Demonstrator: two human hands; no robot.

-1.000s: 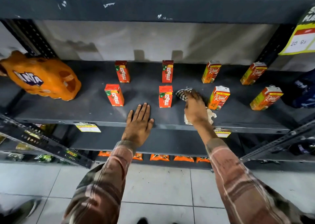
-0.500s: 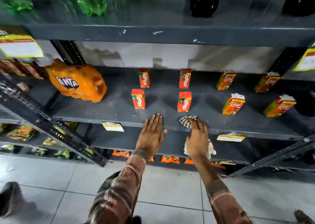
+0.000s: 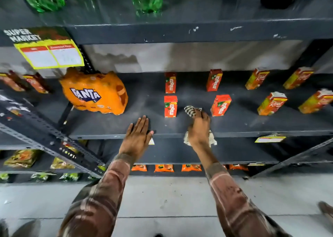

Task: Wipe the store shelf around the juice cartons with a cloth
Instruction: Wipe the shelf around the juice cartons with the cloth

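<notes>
The person stands before the dark shelf, and the right hand is clenched around a cloth, which it presses on the shelf surface. The cloth lies in the gap between the two front red juice cartons: the left front carton is just beside it on one side, the right front carton on the other side. One end of the cloth shows beyond the fingers, and another part hangs below the front edge of the shelf, under the wrist.

The left hand is released; it lies flat with the fingers spread on the shelf edge, to the left of the left front carton, and it grasps nothing. I think it serves as a support.

To do this stroke well, I would keep the cloth flat and move it straight between the two front cartons toward the two back red cartons, with light pressure. The cartons are small and stand free, so a wide sweep could easily tip one. The loose hanging end should be gathered, otherwise it could catch a carton.
</notes>
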